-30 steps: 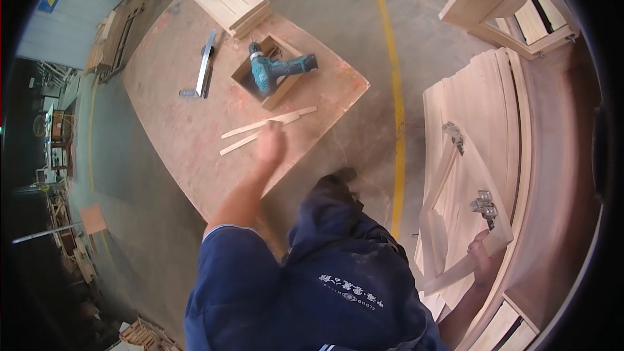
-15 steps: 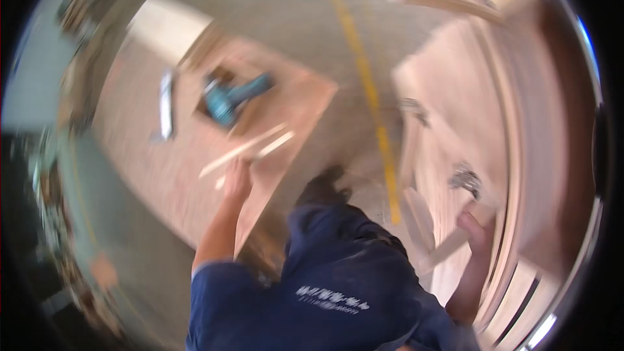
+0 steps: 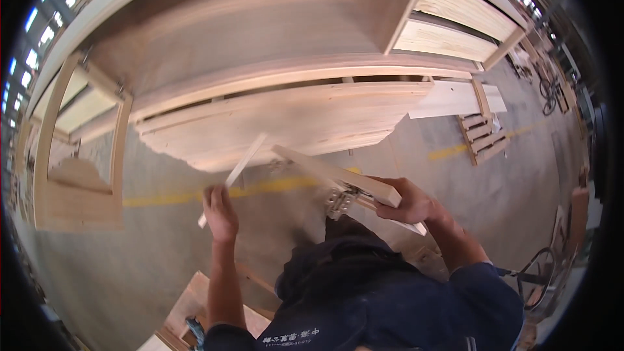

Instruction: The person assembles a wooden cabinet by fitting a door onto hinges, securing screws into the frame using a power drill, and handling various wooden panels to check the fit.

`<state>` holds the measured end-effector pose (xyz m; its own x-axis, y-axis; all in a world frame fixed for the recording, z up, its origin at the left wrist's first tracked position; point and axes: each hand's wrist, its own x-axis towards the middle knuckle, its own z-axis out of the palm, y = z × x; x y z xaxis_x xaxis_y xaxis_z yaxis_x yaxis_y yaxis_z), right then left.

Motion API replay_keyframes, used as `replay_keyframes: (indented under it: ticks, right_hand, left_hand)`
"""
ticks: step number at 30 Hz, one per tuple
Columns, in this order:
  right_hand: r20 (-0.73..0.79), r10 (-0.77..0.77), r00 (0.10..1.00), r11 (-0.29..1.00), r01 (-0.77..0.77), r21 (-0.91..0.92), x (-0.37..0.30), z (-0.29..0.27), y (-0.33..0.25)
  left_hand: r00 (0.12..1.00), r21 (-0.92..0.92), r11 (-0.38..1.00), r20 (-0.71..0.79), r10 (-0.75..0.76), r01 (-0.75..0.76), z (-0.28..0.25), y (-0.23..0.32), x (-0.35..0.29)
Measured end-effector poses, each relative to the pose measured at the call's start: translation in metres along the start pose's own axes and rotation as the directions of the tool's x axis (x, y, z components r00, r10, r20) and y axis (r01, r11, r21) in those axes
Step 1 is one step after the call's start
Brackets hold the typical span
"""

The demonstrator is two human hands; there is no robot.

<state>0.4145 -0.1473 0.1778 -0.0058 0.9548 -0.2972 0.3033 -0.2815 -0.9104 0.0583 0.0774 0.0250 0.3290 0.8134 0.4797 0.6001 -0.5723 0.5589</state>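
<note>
My left hand [image 3: 221, 213] is closed round a thin pale wooden strip [image 3: 246, 160]. The strip slants up and to the right, one end poking out below the hand. My right hand [image 3: 411, 201] grips the end of a light wooden frame piece [image 3: 348, 173], with the fingers wrapped over its edge. Metal hinges [image 3: 339, 202] hang from that piece near the hand. Below it a paler edge reaches to the right; whether it is part of the same piece I cannot tell. A large wooden cabinet [image 3: 279, 68] stands in front of both hands, the strip's upper tip overlapping its front.
On the left a framed cabinet door [image 3: 81, 211] stands swung out. A slatted wooden piece [image 3: 484, 140] lies on the floor at the right, beside a white board [image 3: 445, 99]. Behind me at lower left are a worktable [image 3: 188, 299] and a teal power tool [image 3: 194, 331].
My view has turned from the worktable to the cabinet. My left hand has come away from the table with a strip. My right hand still carries the hinged wooden piece, now in front of me.
</note>
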Motion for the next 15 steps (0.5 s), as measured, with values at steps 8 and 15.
replay_keyframes:
  ticks: [8,15]
  right_hand:
    - [-0.406,0.275,0.872,0.955,-0.198,0.221,-0.069,-0.089,0.085]
    - [-0.644,0.301,0.703,0.949,-0.155,0.274,-0.090,-0.140,0.133]
  left_hand:
    - [0.884,0.011,0.886,0.076,0.461,-0.463,0.210,0.120,0.238]
    - [0.817,0.039,0.857,0.328,0.475,-0.514,0.313,0.153,0.301]
